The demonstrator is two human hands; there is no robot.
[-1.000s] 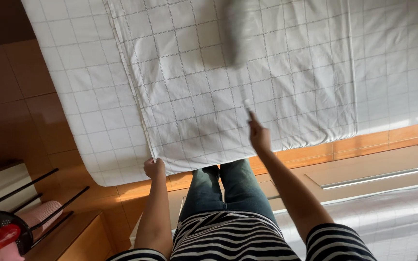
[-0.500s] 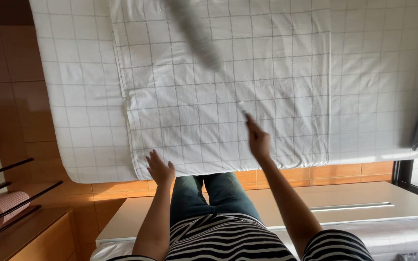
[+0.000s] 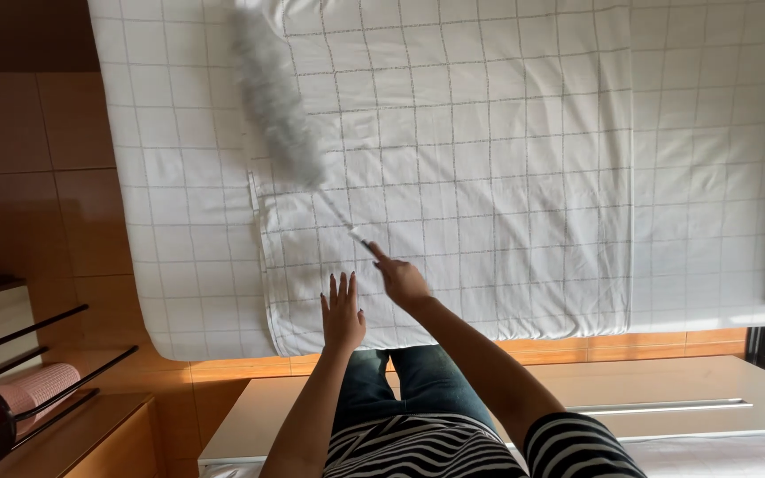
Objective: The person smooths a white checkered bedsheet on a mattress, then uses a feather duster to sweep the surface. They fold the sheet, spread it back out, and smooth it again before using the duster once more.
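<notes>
Your right hand (image 3: 403, 281) is clenched around the thin handle of a duster (image 3: 274, 96), index finger lying along the stem, and the stem runs up and to the left from your knuckles to a long, fluffy grey head. That head looks soft and feathery, blurred at its edges, and it lies over the upper left part of the white quilted cover (image 3: 453, 168), close to the cover's left hem. The cover is a matte cotton-like cloth, stitched or printed with a fine grey grid of squares, lightly creased, with a narrow seam along its left and right edges. It is spread on top of a mattress (image 3: 179, 221) dressed in the same checked white fabric, which shows as a wider band to the left and right of the cover. Your left hand (image 3: 343, 314) is released, fingers straight and slightly spread, palm flat on the cover near its lower edge, just beside your right hand. Below the mattress runs a glossy orange-brown wooden bed frame (image 3: 577, 347), and the floor (image 3: 28, 177) on the left is smooth reddish-brown tile. At lower left stand dark metal bars (image 3: 46, 354) and a pink ribbed roll (image 3: 42, 389). Your striped black-and-white top (image 3: 436, 451) and blue jeans (image 3: 400, 381) fill the bottom.
</notes>
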